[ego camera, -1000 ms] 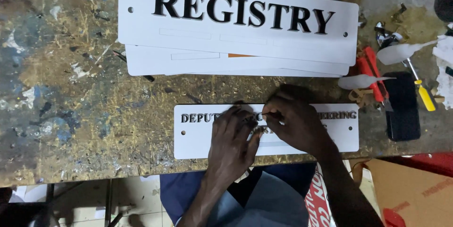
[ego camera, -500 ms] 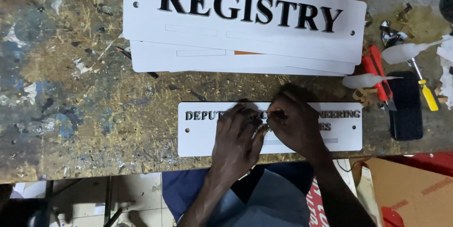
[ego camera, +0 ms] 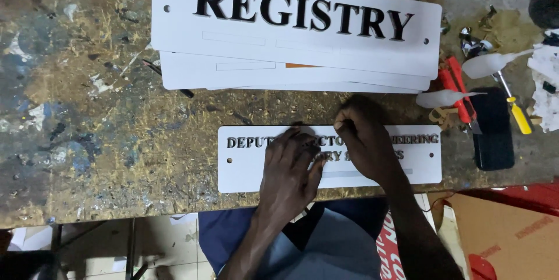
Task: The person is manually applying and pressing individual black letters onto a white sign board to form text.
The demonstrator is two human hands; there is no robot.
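Note:
A small white sign plate (ego camera: 247, 169) with raised black letters lies near the front edge of a paint-stained workbench (ego camera: 87, 140). My left hand (ego camera: 288, 172) rests flat on the plate's middle, fingers spread over the lettering. My right hand (ego camera: 367, 143) sits just to the right of it on the same plate, fingertips pinched together at the upper row of letters; whether it grips a letter I cannot tell. Both hands hide the middle of the text.
A stack of larger white sign plates (ego camera: 291, 29) with big black letters lies behind. At the right are a red-handled tool (ego camera: 454, 88), a black phone (ego camera: 492, 131), a yellow-handled screwdriver (ego camera: 515, 111) and scraps. A brown cardboard box (ego camera: 501, 233) sits below the bench edge.
My right hand's fingertips have stayed pinched at the upper row of letters while my left hand spread flatter over the plate. The view shifted slightly.

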